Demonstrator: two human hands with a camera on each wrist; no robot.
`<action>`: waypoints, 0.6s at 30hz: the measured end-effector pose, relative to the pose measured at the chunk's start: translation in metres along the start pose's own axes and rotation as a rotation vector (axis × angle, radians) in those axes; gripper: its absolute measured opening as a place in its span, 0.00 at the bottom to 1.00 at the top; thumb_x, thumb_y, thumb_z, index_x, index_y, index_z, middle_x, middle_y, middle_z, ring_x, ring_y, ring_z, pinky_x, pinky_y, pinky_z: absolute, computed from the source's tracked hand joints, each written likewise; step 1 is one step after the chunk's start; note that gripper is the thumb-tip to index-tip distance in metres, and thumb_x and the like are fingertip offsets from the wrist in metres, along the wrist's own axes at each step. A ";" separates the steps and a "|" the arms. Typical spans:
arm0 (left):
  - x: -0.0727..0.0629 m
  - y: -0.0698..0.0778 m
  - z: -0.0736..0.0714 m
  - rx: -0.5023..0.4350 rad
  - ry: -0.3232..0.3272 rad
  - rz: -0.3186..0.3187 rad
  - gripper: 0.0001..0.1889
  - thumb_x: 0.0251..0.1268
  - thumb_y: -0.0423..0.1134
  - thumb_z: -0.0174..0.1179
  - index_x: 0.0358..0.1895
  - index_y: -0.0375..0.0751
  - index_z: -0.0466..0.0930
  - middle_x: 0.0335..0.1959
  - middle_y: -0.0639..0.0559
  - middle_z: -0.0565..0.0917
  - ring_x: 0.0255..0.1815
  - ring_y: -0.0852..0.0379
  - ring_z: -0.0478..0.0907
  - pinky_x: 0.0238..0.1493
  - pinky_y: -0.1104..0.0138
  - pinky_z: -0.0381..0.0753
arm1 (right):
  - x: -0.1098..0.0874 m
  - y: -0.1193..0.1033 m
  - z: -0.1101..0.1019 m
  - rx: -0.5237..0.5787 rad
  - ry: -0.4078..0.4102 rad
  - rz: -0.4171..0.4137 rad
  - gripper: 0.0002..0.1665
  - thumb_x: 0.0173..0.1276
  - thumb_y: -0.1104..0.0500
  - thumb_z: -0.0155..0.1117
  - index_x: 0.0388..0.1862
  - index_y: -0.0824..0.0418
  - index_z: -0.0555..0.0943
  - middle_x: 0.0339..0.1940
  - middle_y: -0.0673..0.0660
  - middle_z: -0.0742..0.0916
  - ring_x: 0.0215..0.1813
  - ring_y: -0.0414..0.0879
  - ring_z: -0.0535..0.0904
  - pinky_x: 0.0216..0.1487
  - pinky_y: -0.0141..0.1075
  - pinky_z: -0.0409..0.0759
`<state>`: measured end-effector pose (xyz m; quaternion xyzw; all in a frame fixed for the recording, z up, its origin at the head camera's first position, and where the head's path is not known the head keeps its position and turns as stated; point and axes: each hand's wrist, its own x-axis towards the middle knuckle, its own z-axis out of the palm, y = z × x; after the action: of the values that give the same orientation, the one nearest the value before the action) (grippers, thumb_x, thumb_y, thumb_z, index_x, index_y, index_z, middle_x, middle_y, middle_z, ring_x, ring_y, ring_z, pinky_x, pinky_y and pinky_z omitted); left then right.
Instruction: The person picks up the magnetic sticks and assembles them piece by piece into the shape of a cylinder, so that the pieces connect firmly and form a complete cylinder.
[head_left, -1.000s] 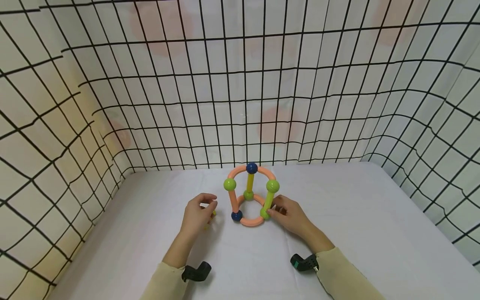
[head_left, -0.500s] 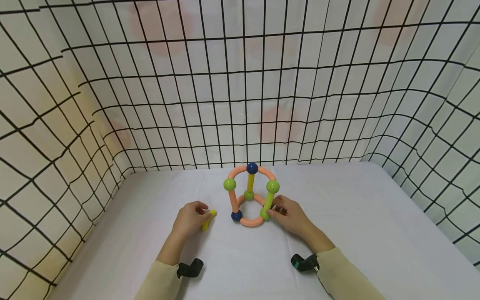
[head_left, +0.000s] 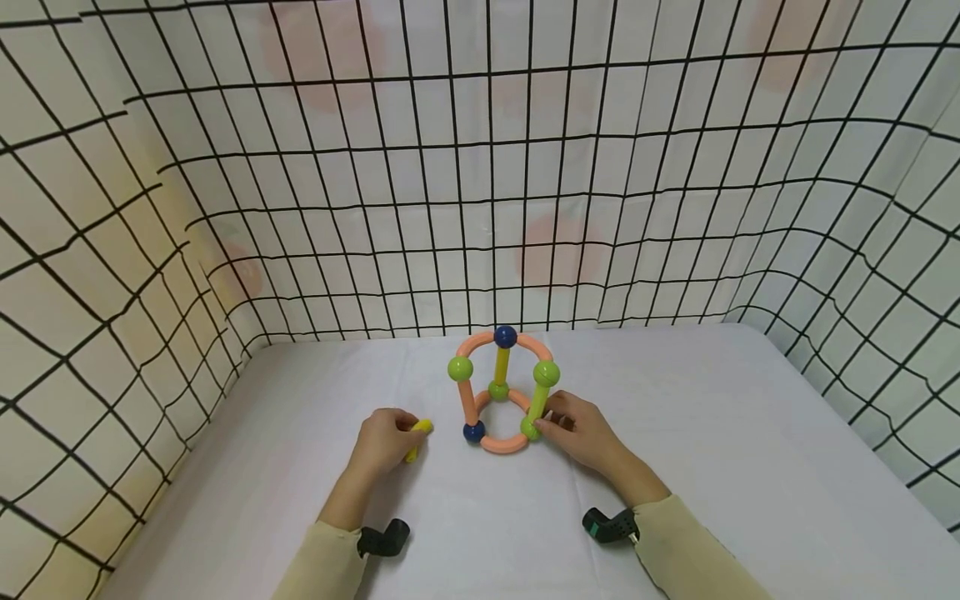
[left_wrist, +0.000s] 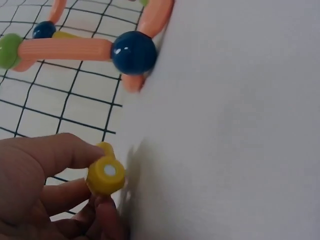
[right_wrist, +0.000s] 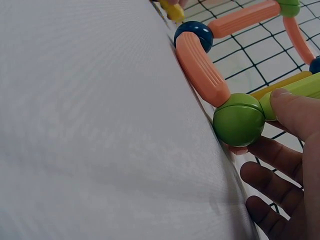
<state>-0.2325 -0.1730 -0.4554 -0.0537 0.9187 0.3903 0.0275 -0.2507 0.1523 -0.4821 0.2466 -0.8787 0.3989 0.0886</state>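
Note:
A magnetic stick-and-ball frame stands on the white cloth, its two coral rings joined by three upright rods. My right hand [head_left: 581, 429] pinches the light green magnetic rod [head_left: 537, 402] low down, just above the lower green ball [right_wrist: 239, 120]. Left of the frame, my left hand [head_left: 381, 442] holds a yellow magnetic rod [left_wrist: 106, 175] between thumb and fingers, a pale round magnet showing at its end. The thumb hides the rod's middle. Nearest to that hand is the lower navy ball [head_left: 474, 432], under the coral upright rod [head_left: 467, 402]. A yellow upright rod [head_left: 501, 367] stands at the back.
White cloth [head_left: 697, 417] covers the table. Black wire grid panels [head_left: 487, 192] rise at the back and both sides, with white sheeting behind them. A dark wrist camera sits on each wrist, the left camera [head_left: 386, 539] and the right camera [head_left: 609, 525].
My left hand has drawn back left and slightly down from the frame, and its grip on the yellow rod has shifted. The right hand and the frame stay almost still.

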 end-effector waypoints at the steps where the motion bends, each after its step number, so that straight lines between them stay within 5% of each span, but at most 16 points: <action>1: 0.000 0.000 -0.001 -0.022 -0.009 -0.010 0.14 0.60 0.38 0.67 0.46 0.34 0.86 0.41 0.45 0.86 0.37 0.55 0.78 0.35 0.68 0.80 | 0.000 0.000 0.000 0.000 0.000 0.001 0.09 0.68 0.56 0.68 0.46 0.52 0.85 0.37 0.47 0.83 0.34 0.35 0.74 0.36 0.30 0.75; 9: 0.000 0.008 -0.007 -0.305 -0.102 -0.135 0.15 0.66 0.41 0.63 0.51 0.36 0.81 0.46 0.44 0.81 0.32 0.56 0.74 0.32 0.70 0.76 | 0.000 -0.001 -0.001 0.004 0.005 -0.008 0.08 0.68 0.56 0.68 0.45 0.52 0.85 0.37 0.47 0.83 0.34 0.35 0.75 0.36 0.30 0.76; 18: -0.003 0.020 -0.015 -0.600 -0.192 -0.124 0.15 0.70 0.40 0.62 0.53 0.37 0.76 0.45 0.43 0.87 0.35 0.55 0.78 0.34 0.69 0.78 | -0.001 0.003 0.002 -0.006 0.028 -0.028 0.08 0.66 0.57 0.69 0.44 0.53 0.85 0.37 0.48 0.84 0.34 0.35 0.75 0.35 0.30 0.76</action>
<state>-0.2317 -0.1703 -0.4305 -0.0784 0.7507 0.6448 0.1208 -0.2514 0.1533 -0.4855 0.2530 -0.8750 0.3986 0.1070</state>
